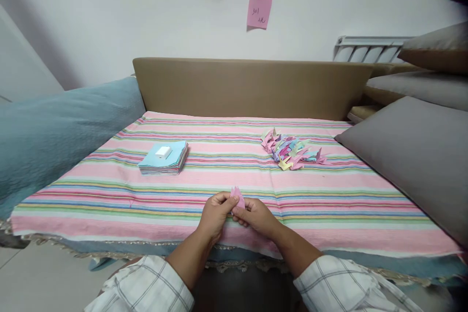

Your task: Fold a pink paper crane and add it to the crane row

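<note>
Between my hands is a small piece of folded pink paper (237, 195), its pointed tips facing up. My left hand (218, 212) pinches it from the left with the thumb on its front. From the right, my right hand (254, 214) grips its lower part, the thumb lying across it and the other fingers curled behind. Both hands are closed and meet above the striped cloth near its front edge. How the lower part of the paper is folded is hidden by my thumbs.
A stack of coloured paper (161, 161) bears a small white block (163, 152) at the left. Folded paper cranes (288, 148) lie heaped right of centre. The striped cloth (219, 131) covers a sofa seat before a brown backrest (248, 87). Grey cushions (413, 146) are at the right.
</note>
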`<action>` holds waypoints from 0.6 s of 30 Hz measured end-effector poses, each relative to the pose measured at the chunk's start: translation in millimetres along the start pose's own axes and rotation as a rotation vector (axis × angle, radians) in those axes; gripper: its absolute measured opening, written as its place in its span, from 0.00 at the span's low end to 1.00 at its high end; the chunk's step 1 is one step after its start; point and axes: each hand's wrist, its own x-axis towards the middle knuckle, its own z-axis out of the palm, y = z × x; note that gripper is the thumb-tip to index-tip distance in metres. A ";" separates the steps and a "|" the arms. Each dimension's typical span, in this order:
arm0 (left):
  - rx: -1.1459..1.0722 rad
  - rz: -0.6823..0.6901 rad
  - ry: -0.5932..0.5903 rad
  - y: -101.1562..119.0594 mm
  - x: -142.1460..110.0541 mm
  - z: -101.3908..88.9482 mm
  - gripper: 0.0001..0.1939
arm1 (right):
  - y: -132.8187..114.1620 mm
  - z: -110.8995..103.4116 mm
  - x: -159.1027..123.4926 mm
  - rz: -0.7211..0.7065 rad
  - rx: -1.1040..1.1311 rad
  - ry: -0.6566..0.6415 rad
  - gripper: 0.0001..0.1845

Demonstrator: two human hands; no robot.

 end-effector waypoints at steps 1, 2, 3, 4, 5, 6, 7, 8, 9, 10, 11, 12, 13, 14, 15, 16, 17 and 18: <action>-0.025 -0.008 -0.008 0.2 -0.3 1.1 0.17 | -0.9 -0.4 -0.5 0.007 -0.014 -0.001 0.21; -0.048 -0.016 -0.012 0.5 -0.6 2.2 0.18 | -1.7 -0.7 -0.9 0.011 -0.033 0.000 0.22; -0.068 -0.025 -0.012 0.9 -0.7 3.3 0.18 | -2.2 -0.9 -1.1 0.010 -0.055 0.005 0.22; -0.087 -0.035 -0.013 1.3 -0.9 4.3 0.19 | -2.7 -1.1 -1.2 0.004 -0.077 0.013 0.21; -0.102 -0.043 -0.014 1.7 -1.0 5.0 0.19 | -3.0 -1.1 -1.2 -0.004 -0.097 0.022 0.21; -0.110 -0.047 -0.012 2.0 -1.0 5.5 0.18 | -3.4 -1.1 -1.2 -0.013 -0.114 0.030 0.20; -0.106 -0.050 -0.015 2.2 -0.9 5.6 0.17 | -3.7 -1.0 -1.2 -0.019 -0.128 0.037 0.19; -0.092 -0.055 -0.024 2.1 -0.8 5.3 0.17 | -4.0 -0.8 -1.3 -0.023 -0.143 0.042 0.19; -0.067 -0.060 -0.040 1.8 -0.5 4.6 0.16 | -4.4 -0.6 -1.4 -0.026 -0.162 0.043 0.19; -0.035 -0.061 -0.056 1.2 -0.2 3.6 0.16 | -4.7 -0.2 -1.5 -0.027 -0.183 0.041 0.19; -0.001 -0.060 -0.066 0.4 0.2 2.5 0.16 | -4.9 0.1 -1.6 -0.027 -0.206 0.040 0.19; 0.029 -0.055 -0.067 -0.5 0.5 1.4 0.17 | -4.9 0.5 -1.6 -0.026 -0.232 0.042 0.18; 0.050 -0.048 -0.057 -1.2 0.7 0.6 0.17 | -4.8 0.9 -1.6 -0.029 -0.264 0.046 0.18; 0.065 -0.040 -0.042 -1.7 0.8 0.0 0.18 | -4.4 1.2 -1.5 -0.036 -0.297 0.054 0.17; 0.073 -0.032 -0.027 -1.9 0.8 -0.3 0.19 | -3.9 1.6 -1.4 -0.049 -0.334 0.064 0.16; 0.075 -0.028 -0.016 -1.8 0.6 -0.2 0.19 | -3.1 1.9 -1.2 -0.065 -0.373 0.076 0.15; 0.075 -0.027 -0.009 -1.3 0.3 0.0 0.19 | -2.2 2.3 -1.1 -0.084 -0.412 0.089 0.15; 0.075 -0.025 -0.003 -0.7 0.0 0.4 0.19 | -1.3 2.7 -0.9 -0.101 -0.445 0.101 0.15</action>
